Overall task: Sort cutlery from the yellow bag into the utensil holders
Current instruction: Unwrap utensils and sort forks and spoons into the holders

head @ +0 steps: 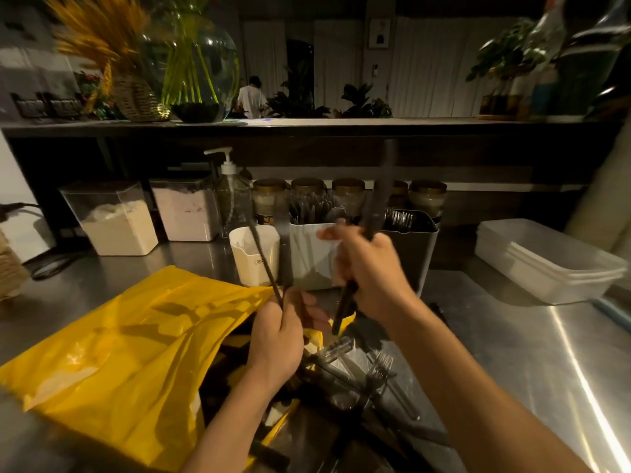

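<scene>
Nearest to the camera, a heap of dark cutlery lies on the steel desk, spilling from the open mouth of the yellow bag. One fork on top shows its tines clearly. The bag lies flat at the near left, with its mouth to the right.

Just over the heap, the left hand is closed around a thin dark stick that stands up and leans to the left. What kind of piece it is, I cannot tell. The right hand, a little farther, grips a long dark utensil in its fist. It is almost upright and blurred, so its head cannot be read.

Behind the hands three holders stand in a row. There is a small cream cup at the left and a white holder with grey cutlery in the middle. A dark holder at the right shows metal tines at its rim. The right hand is in front of the white one.

The step in hand, as I judge, is to bring each held piece to its own holder. To do it well, check the head of the piece first and match it with what already stands in the holder. Then bring it upright over the opening and let go only when its end is inside. Work one hand at a time, so that a light holder is not pushed over.

Farther back are a row of jars, a pump bottle and two clear boxes of powder. White tubs are stacked at the right.
</scene>
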Demonstrator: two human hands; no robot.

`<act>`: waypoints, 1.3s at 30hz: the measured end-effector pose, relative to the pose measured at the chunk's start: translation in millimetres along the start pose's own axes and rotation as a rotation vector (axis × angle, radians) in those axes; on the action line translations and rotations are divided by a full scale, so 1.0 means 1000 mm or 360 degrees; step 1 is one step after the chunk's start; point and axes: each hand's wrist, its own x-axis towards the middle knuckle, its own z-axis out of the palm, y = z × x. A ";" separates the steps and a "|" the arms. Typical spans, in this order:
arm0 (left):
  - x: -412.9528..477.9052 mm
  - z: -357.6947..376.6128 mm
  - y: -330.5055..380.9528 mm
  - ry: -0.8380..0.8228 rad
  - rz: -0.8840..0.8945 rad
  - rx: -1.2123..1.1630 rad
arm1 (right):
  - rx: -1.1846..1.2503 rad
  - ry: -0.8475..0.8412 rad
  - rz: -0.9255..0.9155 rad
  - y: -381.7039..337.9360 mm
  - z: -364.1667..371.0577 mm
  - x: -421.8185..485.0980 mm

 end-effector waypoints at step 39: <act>0.004 -0.001 -0.005 -0.0215 -0.0041 -0.0315 | -0.1433 0.0637 -0.0946 -0.012 0.003 0.149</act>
